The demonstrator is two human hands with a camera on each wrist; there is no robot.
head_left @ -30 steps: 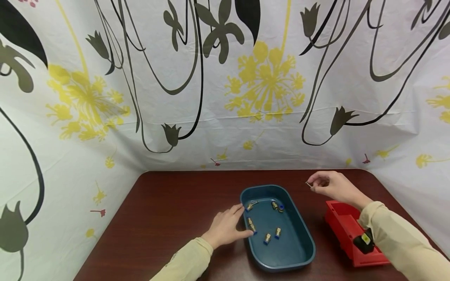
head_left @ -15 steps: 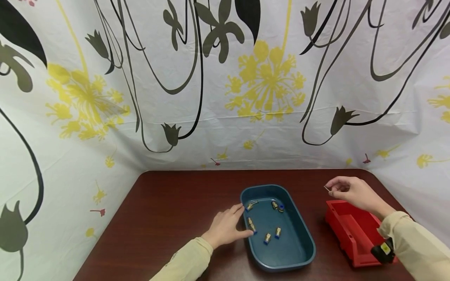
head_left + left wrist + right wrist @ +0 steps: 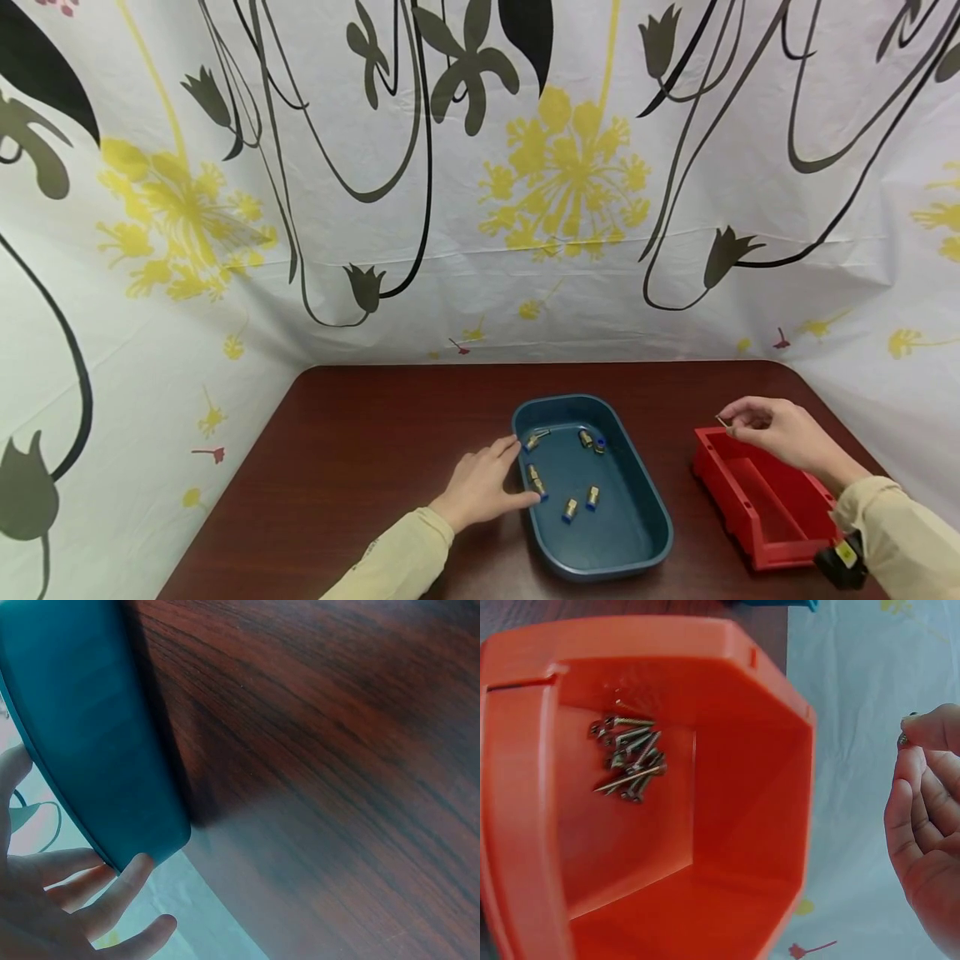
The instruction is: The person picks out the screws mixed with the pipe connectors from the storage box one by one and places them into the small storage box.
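My right hand (image 3: 780, 429) pinches a small thin metal screw (image 3: 722, 422) between thumb and fingertips, over the far end of the red bin (image 3: 780, 557). In the right wrist view, several screws (image 3: 634, 761) lie piled inside that bin, and the held screw (image 3: 903, 739) is mostly covered by the fingertips. My left hand (image 3: 480, 487) rests at the left rim of the blue tray (image 3: 592, 573), its fingers spread along the edge. Several brass push-in fittings (image 3: 570, 510) with blue collars lie in the tray.
The brown tabletop (image 3: 375, 467) carries both containers, the tray left of the bin. Behind the table hangs a white patterned cloth (image 3: 465, 250), which also covers the sides. A black wrist camera (image 3: 842, 562) sits beside the bin's near right corner.
My right hand has moved right and toward me with the screw, from beyond the tray's far right to above the bin's far edge. My left hand and the tray stay put.
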